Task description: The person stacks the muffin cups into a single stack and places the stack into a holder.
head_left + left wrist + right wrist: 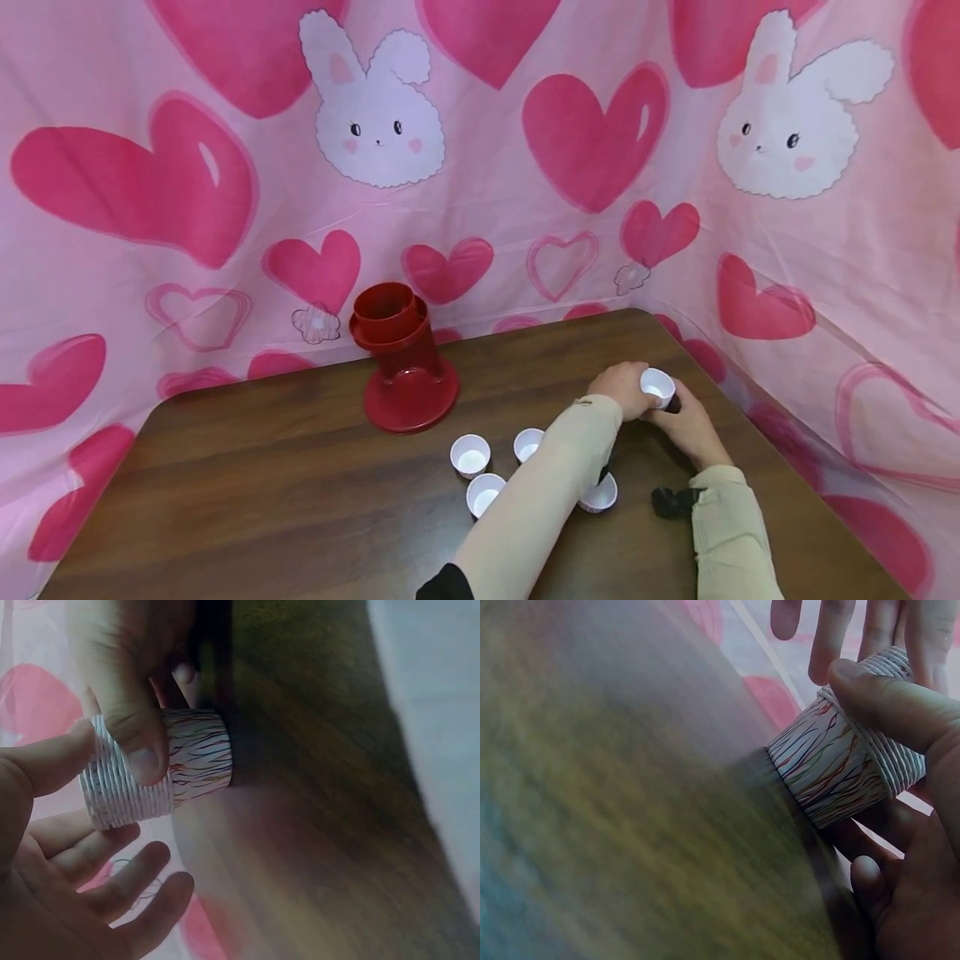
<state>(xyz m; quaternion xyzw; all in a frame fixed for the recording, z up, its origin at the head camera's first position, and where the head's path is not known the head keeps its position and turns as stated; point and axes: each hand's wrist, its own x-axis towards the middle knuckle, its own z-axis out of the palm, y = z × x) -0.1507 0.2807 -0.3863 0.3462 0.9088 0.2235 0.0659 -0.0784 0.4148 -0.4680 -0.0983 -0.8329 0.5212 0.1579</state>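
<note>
Two hands on one stack of paper cups (657, 386), standing at far right of table (225, 467). Right hand (686, 429) pinches stack wall, thumb (885, 705) across stacked rims. Left hand (621, 389) beside stack, fingers (127, 877) straight; contact looks light, wrist views blurred. Stack likely light, thin-walled, crushable; nested cups may stick. Best grip: gentle, on rims. Four loose cups (470, 455) lie near.

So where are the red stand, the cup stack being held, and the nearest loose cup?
red stand (408, 392), head view, its flared base.
cup stack (199, 757), left wrist view, striped side wall.
loose cup (485, 494), head view, its white inside.
</note>
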